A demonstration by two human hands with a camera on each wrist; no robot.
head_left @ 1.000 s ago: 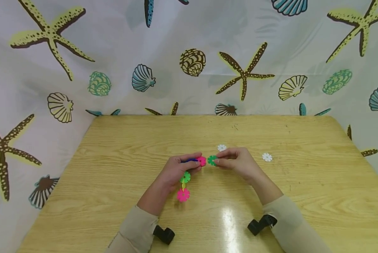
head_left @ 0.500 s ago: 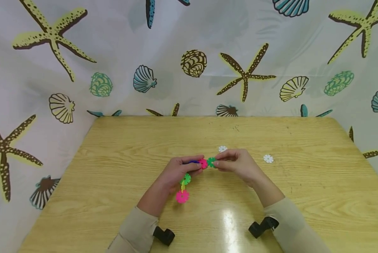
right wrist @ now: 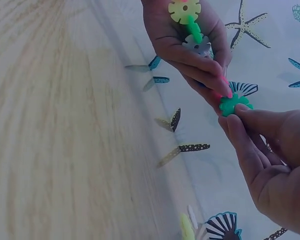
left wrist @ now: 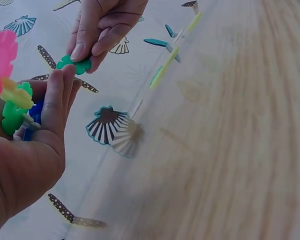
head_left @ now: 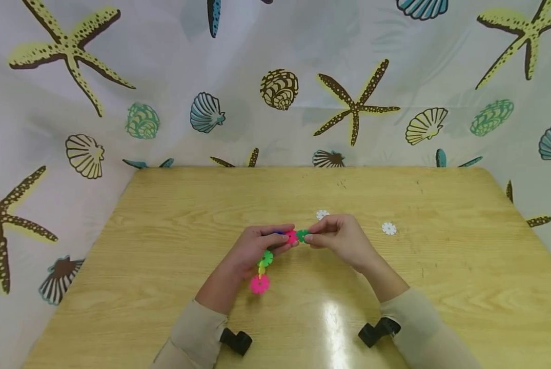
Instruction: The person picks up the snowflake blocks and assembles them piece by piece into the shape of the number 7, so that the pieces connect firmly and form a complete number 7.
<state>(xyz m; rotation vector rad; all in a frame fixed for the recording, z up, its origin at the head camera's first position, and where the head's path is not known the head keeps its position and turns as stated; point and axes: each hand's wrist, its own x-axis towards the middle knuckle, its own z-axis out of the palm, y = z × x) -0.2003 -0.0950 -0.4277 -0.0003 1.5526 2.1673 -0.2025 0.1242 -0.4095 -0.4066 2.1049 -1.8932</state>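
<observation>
My left hand (head_left: 261, 245) grips a chain of snowflake discs (head_left: 262, 266) above the wooden table (head_left: 174, 246): a pink disc (head_left: 291, 236) at its fingertips, a light green disc (head_left: 266, 258) and a second pink disc (head_left: 259, 283) hanging below. In the left wrist view that hand (left wrist: 35, 145) shows the chain (left wrist: 10, 95) by its palm. My right hand (head_left: 337, 237) pinches a dark green disc (head_left: 302, 235) and holds it against the pink one. The right wrist view shows the dark green disc (right wrist: 233, 104) between both hands' fingertips.
Two white discs lie on the table beyond my right hand, one close (head_left: 322, 214) and one farther right (head_left: 388, 228). A seashell and starfish patterned curtain (head_left: 275, 82) surrounds the table on three sides. Black wrist camera mounts (head_left: 236, 341) sit at both sleeves.
My right hand has brought the dark green disc leftward until it meets the pink disc in my left hand. The gap between them has closed.
</observation>
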